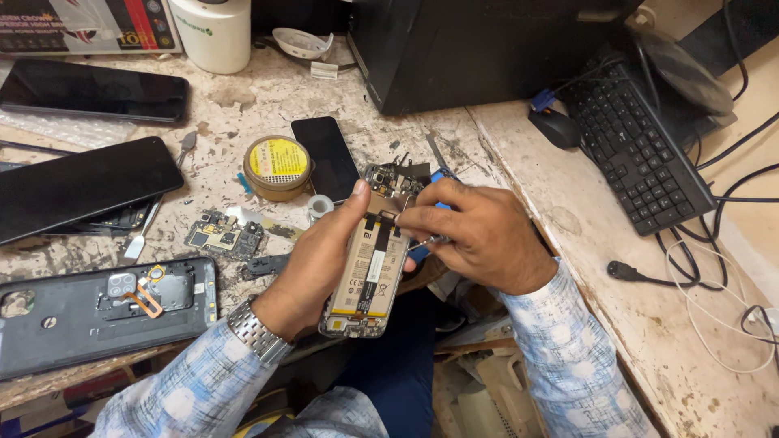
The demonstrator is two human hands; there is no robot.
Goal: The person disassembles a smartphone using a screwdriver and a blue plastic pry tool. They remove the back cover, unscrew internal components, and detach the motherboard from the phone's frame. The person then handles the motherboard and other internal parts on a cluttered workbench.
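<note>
Above the worktop (568, 211) edge, the left hand (312, 264) cradles an opened phone (369, 268); its back cover (105, 312) lies off to the phone's left. The right hand (479, 235) pinches a small tool (426, 241) against its insides. Reassembly remains undone.

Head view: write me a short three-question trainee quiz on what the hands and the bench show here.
1. True or false: the left hand holds the opened phone from below, its back cover off and battery showing.
2. What does the right hand press onto the phone's upper part?
A. a small tool
B. a cloth
C. a mouse
3. Fill in: the round yellow-topped tin sits on the bench beside a dark ____ lying flat.

Key:
1. True
2. A, a small tool, though its tip is too small to tell what kind
3. phone
</note>
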